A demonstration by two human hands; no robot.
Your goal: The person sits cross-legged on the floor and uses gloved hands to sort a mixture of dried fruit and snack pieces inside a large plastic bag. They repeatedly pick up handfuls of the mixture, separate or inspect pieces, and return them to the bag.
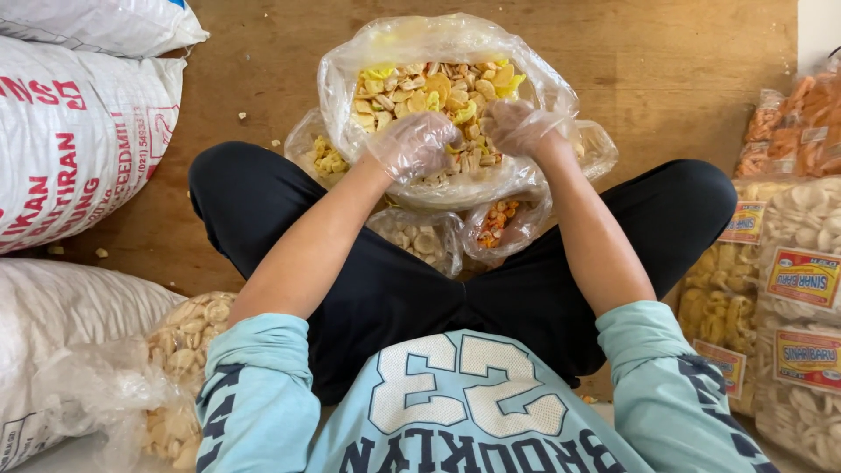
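Nearest the camera is the person's light blue shirt [455, 412] with large white figures on the chest, and beyond it the black trousers [420, 289] of crossed legs on a brown wooden floor [692, 61]. Both forearms reach away from the body into a large clear plastic bag [350, 66] that stands open between the knees. It is filled with mixed crackers [420, 88], pale, yellow and orange.

The left hand [412, 144] wears a thin clear plastic glove and sits at the near left part of the bag, fingers curled down into the crackers; the fingers are bent close together, but whether they have hold of any pieces cannot be told, since the glove and the heap hide the tips. The right hand [519, 127], gloved the same way, is at the near right of the bag, its fingers bunched and pressed among the crackers; what it grips, if anything, is hidden too. The two hands are near each other, not touching.

Smaller clear bags [420, 236] of crackers lie around the big bag, just in front of the legs. To the left lie white woven sacks [79, 140] with red print. On the right stand packed bags of crackers [802, 289] with coloured labels, close beside the knee.
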